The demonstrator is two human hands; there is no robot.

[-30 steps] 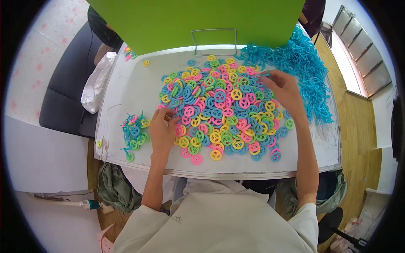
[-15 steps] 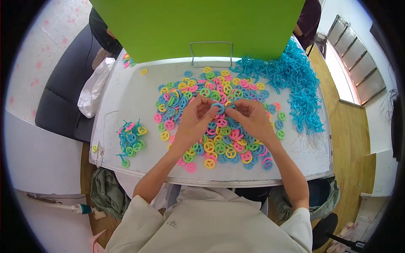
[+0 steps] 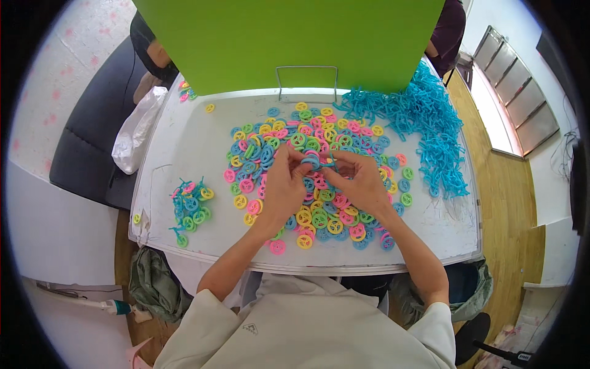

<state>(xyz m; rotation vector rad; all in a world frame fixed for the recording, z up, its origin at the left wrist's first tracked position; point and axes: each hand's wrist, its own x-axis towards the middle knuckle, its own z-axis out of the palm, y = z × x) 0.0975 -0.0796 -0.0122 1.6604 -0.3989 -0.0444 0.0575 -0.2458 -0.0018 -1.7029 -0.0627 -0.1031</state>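
Note:
Over a heap of small plastic wheels in pink, yellow, green and blue [image 3: 319, 219], my two hands meet. My left hand [image 3: 285, 186] pinches a blue wheel [image 3: 311, 162] between thumb and fingers. Close against that wheel, my right hand [image 3: 359, 182] grips a thin teal plastic piece [image 3: 332, 163] in its fingertips. Whether the piece is seated in the wheel, I cannot tell; the fingers partly cover it. To the left of the heap lies a small cluster of teal pieces with wheels on them [image 3: 191, 206].
A large pile of teal plastic pieces [image 3: 433, 132] spreads over the far right of the white table [image 3: 212, 132]. A green panel [image 3: 289, 43] stands across the back, with a wire stand [image 3: 307, 67] before it. A white bag [image 3: 139, 132] hangs by the left edge. Other people sit behind the panel.
My hands have shifted slightly. The right hand has turned, and its fingers now bend more around the teal piece. The blue wheel stays in my left fingertips.

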